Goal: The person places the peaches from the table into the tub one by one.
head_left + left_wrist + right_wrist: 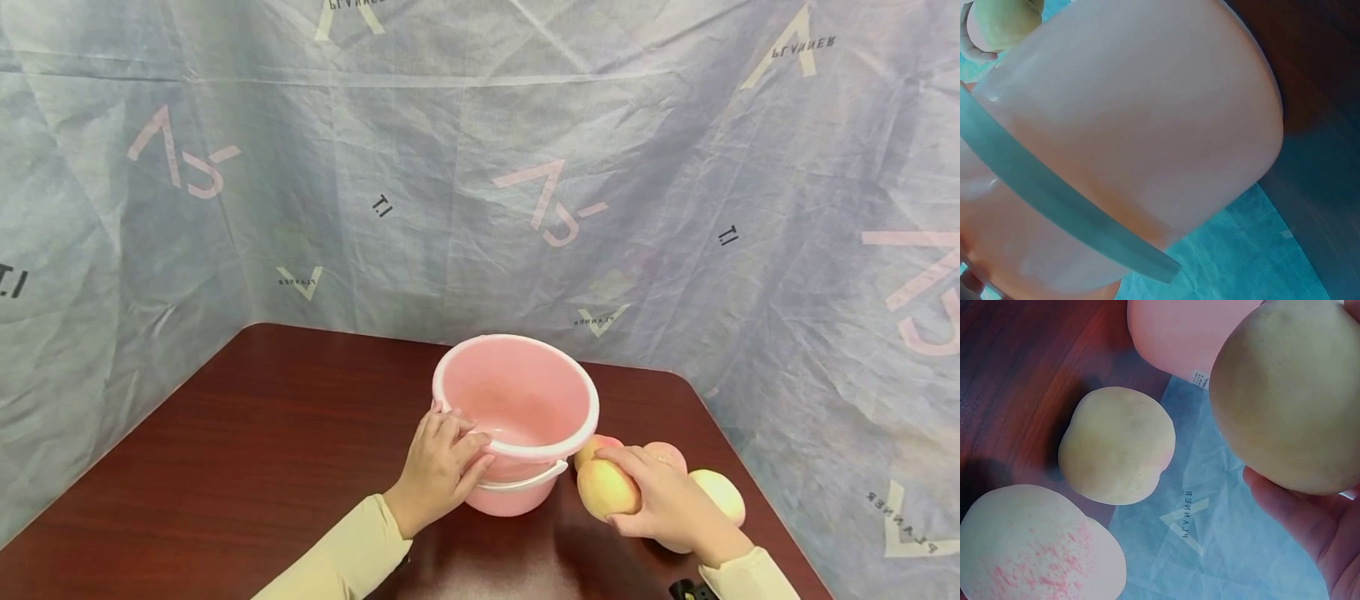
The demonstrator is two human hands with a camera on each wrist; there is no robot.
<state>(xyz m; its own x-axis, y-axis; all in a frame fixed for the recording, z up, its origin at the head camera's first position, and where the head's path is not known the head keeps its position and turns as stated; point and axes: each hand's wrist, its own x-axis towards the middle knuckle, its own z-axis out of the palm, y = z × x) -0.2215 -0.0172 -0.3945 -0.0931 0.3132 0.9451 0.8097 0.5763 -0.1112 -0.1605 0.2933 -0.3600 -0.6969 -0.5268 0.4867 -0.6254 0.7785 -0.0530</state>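
Nearest, a dark object (692, 590), cut off by the frame, showed beside the right sleeve (753, 577). The right hand (663, 504) pinched a yellow peach (607, 492) between fingers and thumb, raised off the counter; more peaches (720, 493) lay around and beyond those fingers. Left of them stood a pink bucket (517, 498), upright, the left hand (435, 475) gripping its white rim with fingers hooked over. The counter (300, 433), glossy red-brown wood, spread leftward from the left fingers to rounded far corners. Beyond both hands, creased grey cloth (450, 125) with mirrored lettering walled its back and sides.
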